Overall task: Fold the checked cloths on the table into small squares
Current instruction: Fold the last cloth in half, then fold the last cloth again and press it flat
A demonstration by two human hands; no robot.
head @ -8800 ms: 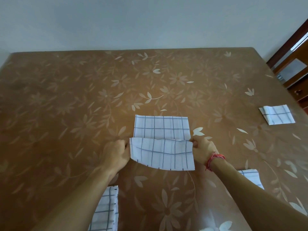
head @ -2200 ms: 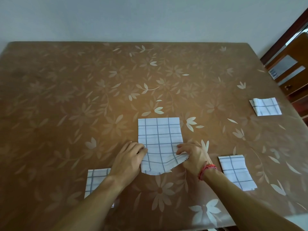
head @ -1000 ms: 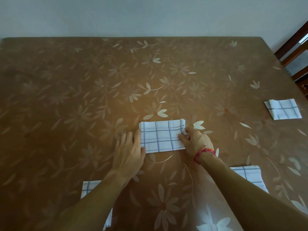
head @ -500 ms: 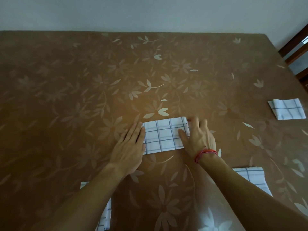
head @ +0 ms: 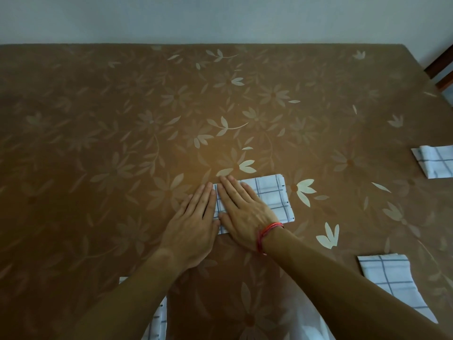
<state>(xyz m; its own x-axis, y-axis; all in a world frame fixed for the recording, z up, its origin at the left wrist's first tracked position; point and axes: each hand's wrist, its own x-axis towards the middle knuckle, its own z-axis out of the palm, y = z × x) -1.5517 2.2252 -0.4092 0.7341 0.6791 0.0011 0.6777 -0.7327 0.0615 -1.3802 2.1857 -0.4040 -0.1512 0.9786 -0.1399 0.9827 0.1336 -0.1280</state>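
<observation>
Head view: folded checked cloth [head: 272, 200] lies flat near centre of brown flowered surface [head: 122, 143]. Right hand [head: 245, 212] rests palm-down on cloth's left half, fingers [head: 232, 192] straight and together, tips at its far left corner; cloth's right half uncovered. Left hand [head: 193, 227] flat on surface, fingers [head: 204, 197] straight and together, lying along cloth's left edge, beside right hand. Red thread bracelet [head: 267, 231] on right wrist. Well apart: far-right cloth [head: 436, 163], near-right cloth [head: 392, 280], near-left cloth [head: 159, 322] partly under left forearm.
</observation>
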